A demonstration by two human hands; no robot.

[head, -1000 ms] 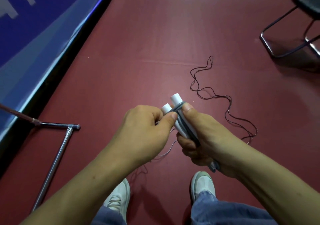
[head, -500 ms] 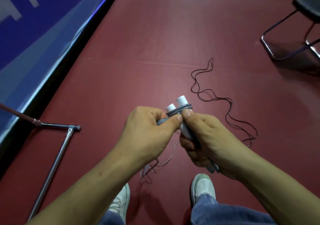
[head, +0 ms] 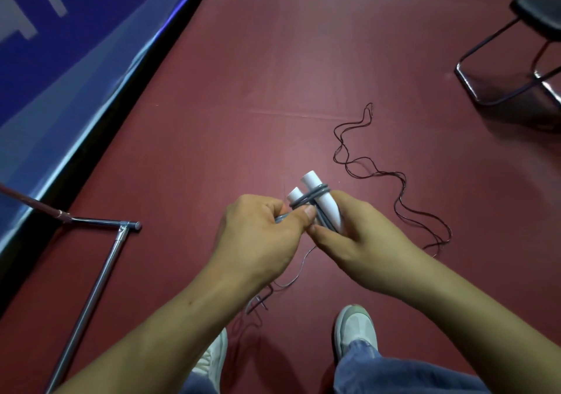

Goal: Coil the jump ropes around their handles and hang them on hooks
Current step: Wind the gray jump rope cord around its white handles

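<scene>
The two white handles [head: 326, 205] stand side by side between both hands, with their tops pointing away from the person. The right hand [head: 367, 242] has its fingers curled around their lower part. The left hand [head: 258, 236] pinches the grey rope [head: 308, 198], which makes a few turns around the handles just above its thumb. The lower ends of the handles are hidden in the right palm. The loose part of the rope hangs under the hands and is hard to follow.
</scene>
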